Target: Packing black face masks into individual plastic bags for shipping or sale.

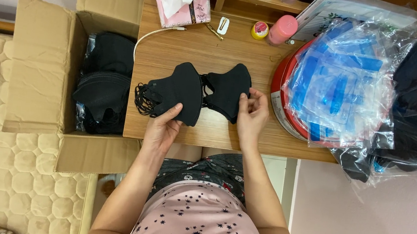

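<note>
On the wooden table lie two black face masks: the left hand pinches the left mask, the right hand nips the right mask at its edge. They look light, soft and floppy, best gripped by the edges, clear of the tangling ear loops.

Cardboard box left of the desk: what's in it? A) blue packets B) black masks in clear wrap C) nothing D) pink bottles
B: the open cardboard box holds stacks of black masks in clear plastic, the same kind as the two black masks on the desk, one at the left hand and one at the right hand.
</note>
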